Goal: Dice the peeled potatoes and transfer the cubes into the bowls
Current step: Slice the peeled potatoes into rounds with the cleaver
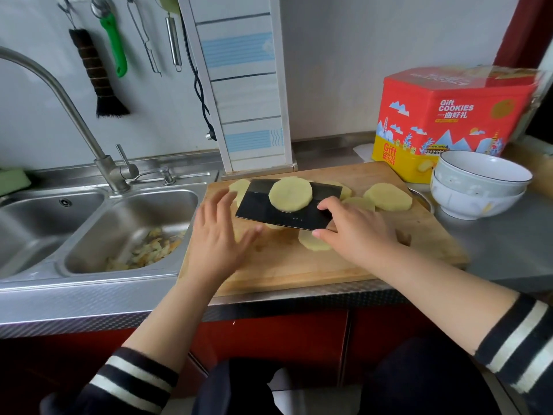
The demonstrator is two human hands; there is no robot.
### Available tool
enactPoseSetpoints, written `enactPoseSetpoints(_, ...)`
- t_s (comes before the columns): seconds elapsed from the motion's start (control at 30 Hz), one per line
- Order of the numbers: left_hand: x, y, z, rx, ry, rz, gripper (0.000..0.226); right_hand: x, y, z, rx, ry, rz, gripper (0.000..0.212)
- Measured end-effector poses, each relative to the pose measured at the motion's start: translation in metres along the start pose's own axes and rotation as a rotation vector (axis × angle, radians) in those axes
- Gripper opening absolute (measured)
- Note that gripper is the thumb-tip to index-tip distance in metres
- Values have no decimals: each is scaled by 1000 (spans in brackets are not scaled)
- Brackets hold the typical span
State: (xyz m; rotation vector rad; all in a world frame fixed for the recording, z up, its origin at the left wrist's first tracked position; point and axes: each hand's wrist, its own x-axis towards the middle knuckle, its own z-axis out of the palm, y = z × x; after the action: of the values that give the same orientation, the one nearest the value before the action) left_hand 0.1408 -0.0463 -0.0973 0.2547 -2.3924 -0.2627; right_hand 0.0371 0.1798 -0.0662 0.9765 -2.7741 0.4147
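Your right hand (356, 235): grips the cleaver (287, 209), a potato slice (290, 193) on its blade.
Your left hand (217, 238): fingers spread, holding nothing.

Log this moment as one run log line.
stage: slicing, no cubes | right hand: grips cleaver, potato slice on blade | left hand: open over board | bowls: stacked

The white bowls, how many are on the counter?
2. Both white bowls are stacked right of the cutting board, in front of the cookie tin: the upper bowl nests in the lower bowl. A third under them cannot be excluded.
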Motion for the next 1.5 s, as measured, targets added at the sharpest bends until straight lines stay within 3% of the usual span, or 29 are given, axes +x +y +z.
enactPoseSetpoints(0.1,42,29,-5,49,-198,120,103,-2,2,0,-12,9,-5,45)
enactPoseSetpoints(0.27,93,49,7,0,-598,155,112,-9,6,-6,-69,29,-73,47)
enactPoseSetpoints(0.5,107,48,18,-88,-760,141,98,-13,19,-5,-154,34,-185,53)
enactPoseSetpoints(0.83,124,31,25,-113,-730,5,81,-25,27,-10,-185,-25,-286,49)
enactPoseSetpoints(1.03,123,-3,12,-53,-625,-180,77,-22,36,-14,-205,-25,-194,46)
enactPoseSetpoints(1.2,110,-38,2,169,-748,-264,80,-19,41,-15,-51,-15,-12,41)
enactPoseSetpoints(1.3,98,-46,4,121,-773,-298,81,-14,37,-16,19,-2,32,39)
enactPoseSetpoints(1.43,80,-50,-9,-8,-563,-277,70,-12,28,-21,91,-23,57,38)
enactPoseSetpoints(1.5,64,-50,-28,-131,-499,-247,75,-10,22,-24,130,-36,66,36)
